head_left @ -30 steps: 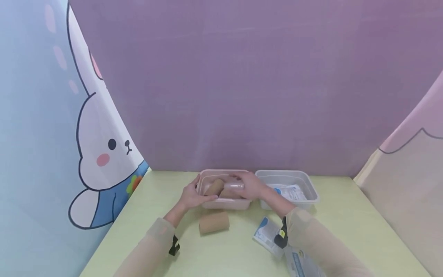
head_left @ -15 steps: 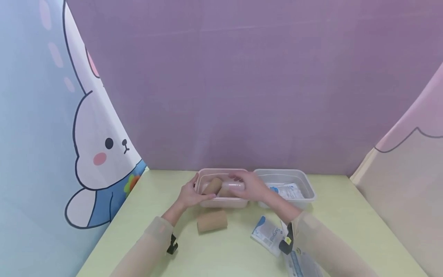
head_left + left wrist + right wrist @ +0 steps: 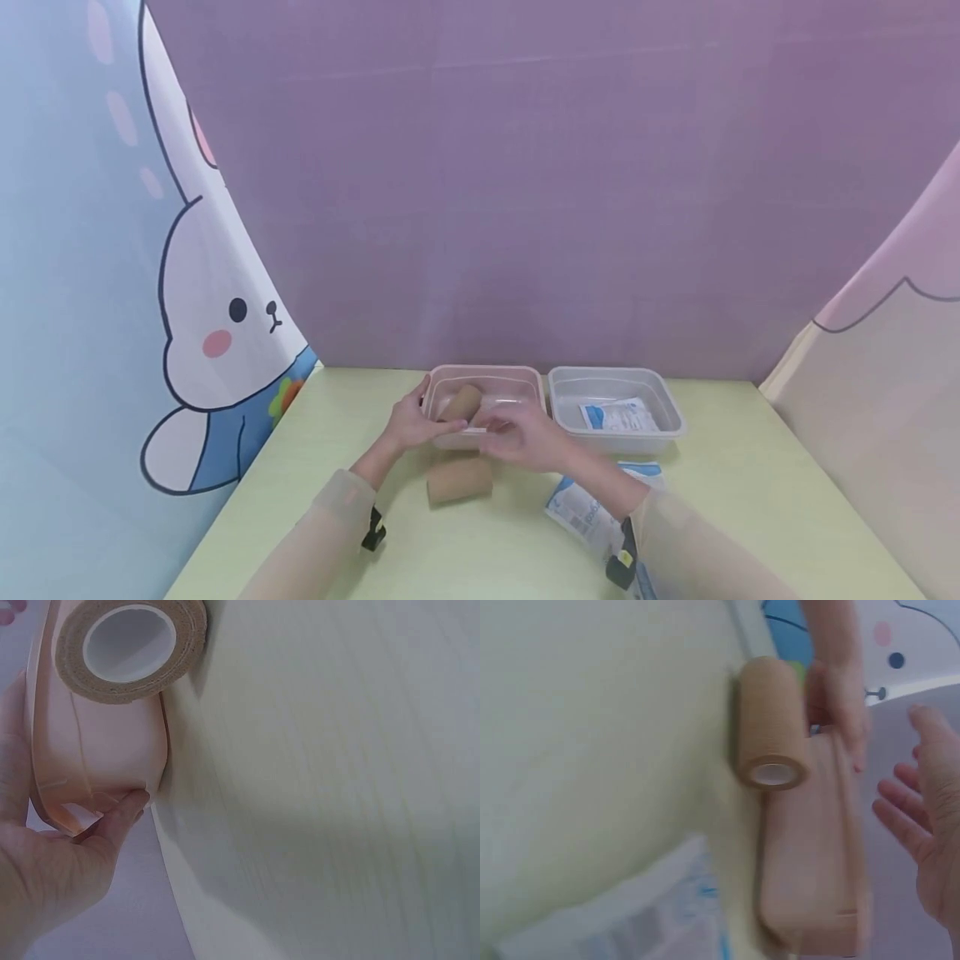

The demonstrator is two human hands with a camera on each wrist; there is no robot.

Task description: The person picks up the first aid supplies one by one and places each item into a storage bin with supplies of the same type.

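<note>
Soft, even and rather hazy light filled the head view, with faint shadows below the sleeves on the pale desk (image 3: 787, 517) and small glints inside the pink tray (image 3: 517, 383). The left wrist view was dimmer, a broad soft-edged shadow lying across the desk while the roll (image 3: 126, 693) came out fairly clear. Blur marred the right wrist view, smearing the packet (image 3: 630, 922) and the tray's near end, and softening the right grip (image 3: 939, 810).

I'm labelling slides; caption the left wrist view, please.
The left grip holds one end of a pink tub, with a brown roll beside it on the pale table.
</note>
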